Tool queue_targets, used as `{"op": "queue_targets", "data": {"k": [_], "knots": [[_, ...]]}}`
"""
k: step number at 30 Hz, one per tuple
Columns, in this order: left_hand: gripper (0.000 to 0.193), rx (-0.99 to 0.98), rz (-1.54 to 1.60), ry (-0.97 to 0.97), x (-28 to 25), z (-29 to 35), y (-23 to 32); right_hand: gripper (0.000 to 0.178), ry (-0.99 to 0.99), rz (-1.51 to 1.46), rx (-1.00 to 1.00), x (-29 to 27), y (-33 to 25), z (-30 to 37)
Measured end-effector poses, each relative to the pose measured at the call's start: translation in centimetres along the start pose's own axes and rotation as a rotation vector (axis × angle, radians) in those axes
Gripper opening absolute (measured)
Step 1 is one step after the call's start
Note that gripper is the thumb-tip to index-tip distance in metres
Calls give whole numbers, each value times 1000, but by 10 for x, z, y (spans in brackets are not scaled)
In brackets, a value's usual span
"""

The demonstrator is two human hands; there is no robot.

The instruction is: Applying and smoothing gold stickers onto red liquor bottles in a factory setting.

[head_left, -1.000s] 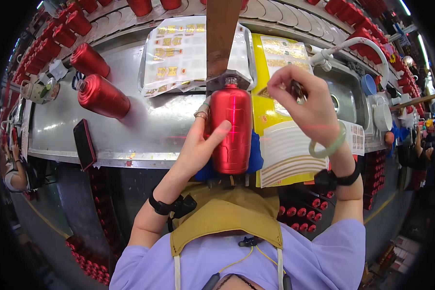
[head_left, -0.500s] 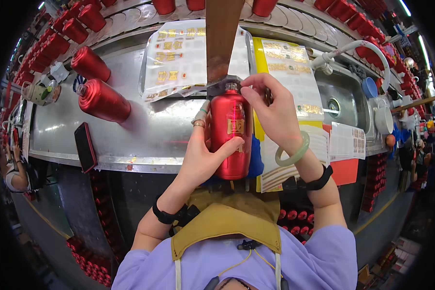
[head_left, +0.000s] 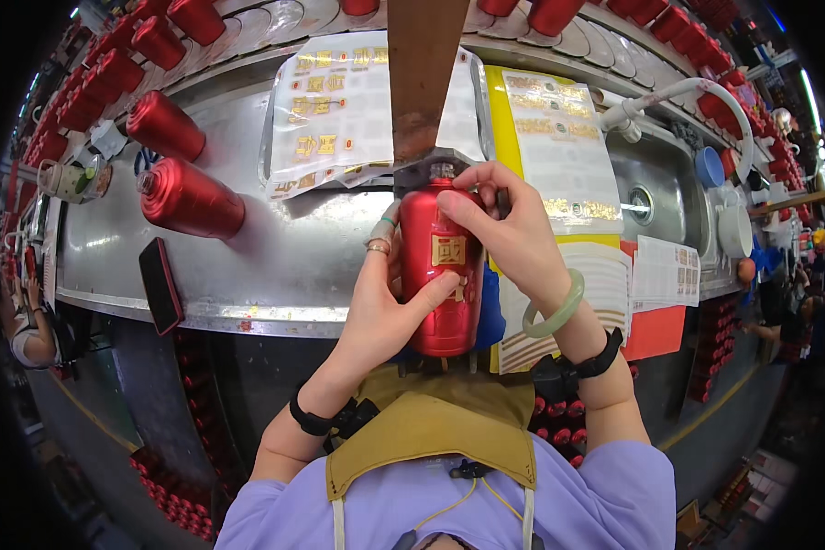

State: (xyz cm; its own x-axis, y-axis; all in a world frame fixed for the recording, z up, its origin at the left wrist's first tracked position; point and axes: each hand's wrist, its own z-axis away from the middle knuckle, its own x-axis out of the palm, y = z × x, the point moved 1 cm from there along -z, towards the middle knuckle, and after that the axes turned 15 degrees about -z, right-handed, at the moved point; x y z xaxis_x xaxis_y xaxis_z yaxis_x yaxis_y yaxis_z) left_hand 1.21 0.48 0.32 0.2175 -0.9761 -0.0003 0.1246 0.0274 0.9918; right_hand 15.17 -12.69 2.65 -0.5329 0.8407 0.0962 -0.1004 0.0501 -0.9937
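At the near edge of the surface (head_left: 289, 266), a glossy red bottle (head_left: 421, 258) lies back, clear neck (head_left: 442, 171) pointing away, base nearer. A square gold decal (head_left: 449, 250) marks its upward side; another below is partly covered.

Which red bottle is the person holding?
The red bottle directly in front, with gold characters: left hand gripping its side, right hand at its shoulder. The two bottles at the bench's left are untouched.
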Motion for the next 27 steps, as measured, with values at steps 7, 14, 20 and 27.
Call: {"op": "queue_targets", "data": {"k": [7,14,20,27], "knots": [[90,-18,-3,-8,-1,-2,0,32,20,31,18,1,0,-2],[91,-32,1,-4,-2,-1,-1,31,26,18,43,3,-3,0],[94,-9,-14,-9,-3,-1,-1,31,5,41,41,0,0,-3],[89,-83,205,85,-7,-11,0,34,101,-237,82,-4,12,23]]}}
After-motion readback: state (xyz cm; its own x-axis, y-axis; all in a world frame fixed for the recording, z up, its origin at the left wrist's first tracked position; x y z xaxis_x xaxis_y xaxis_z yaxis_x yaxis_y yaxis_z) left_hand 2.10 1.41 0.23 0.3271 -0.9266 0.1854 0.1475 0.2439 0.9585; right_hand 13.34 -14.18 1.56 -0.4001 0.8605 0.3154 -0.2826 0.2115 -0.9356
